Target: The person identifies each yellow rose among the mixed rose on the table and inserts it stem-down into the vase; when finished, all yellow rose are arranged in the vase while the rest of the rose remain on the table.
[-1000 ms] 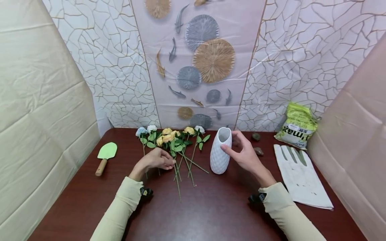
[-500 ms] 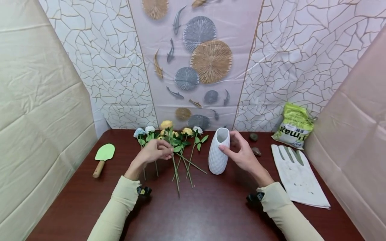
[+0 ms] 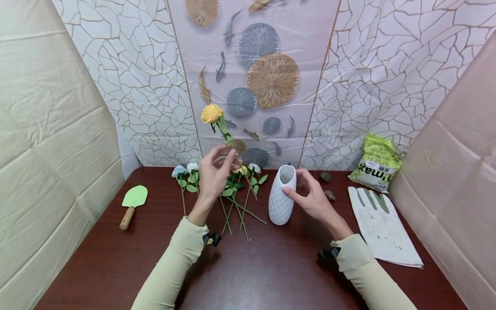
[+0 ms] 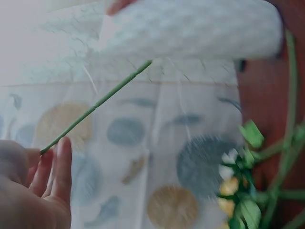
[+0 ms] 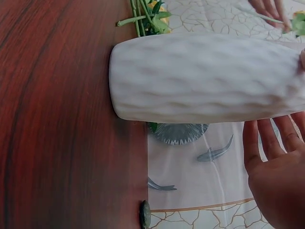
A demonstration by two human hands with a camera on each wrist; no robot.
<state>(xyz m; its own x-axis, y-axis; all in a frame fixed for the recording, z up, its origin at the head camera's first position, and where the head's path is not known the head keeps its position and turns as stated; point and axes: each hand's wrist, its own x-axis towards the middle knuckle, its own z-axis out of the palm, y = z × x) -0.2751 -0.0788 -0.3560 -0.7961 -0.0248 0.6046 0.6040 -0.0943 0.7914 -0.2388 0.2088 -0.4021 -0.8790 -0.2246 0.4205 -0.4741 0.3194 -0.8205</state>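
Note:
In the head view my left hand (image 3: 215, 175) pinches the stem of a yellow rose (image 3: 211, 113), raised above the table with its bloom up. The left wrist view shows its green stem (image 4: 102, 101) slanting from the fingers toward the vase. A white textured vase (image 3: 281, 202) stands upright on the table. My right hand (image 3: 311, 196) grips it near the rim, thumb in front and fingers behind. Below and right of my left hand lie several more flowers, with blue, white and yellow blooms and crossing stems (image 3: 236, 211); some blooms are hidden by the hand.
A green trowel (image 3: 134, 196) with a wooden handle lies at the left. On the right are a white glove (image 3: 383, 226) and a green bag (image 3: 376, 162). Two dark stones (image 3: 325, 176) lie behind the right hand. Fabric walls border the table (image 3: 248, 275).
My left hand has lifted one yellow rose up out of the flowers on the table and moved slightly right. My right hand and the vase have stayed in place.

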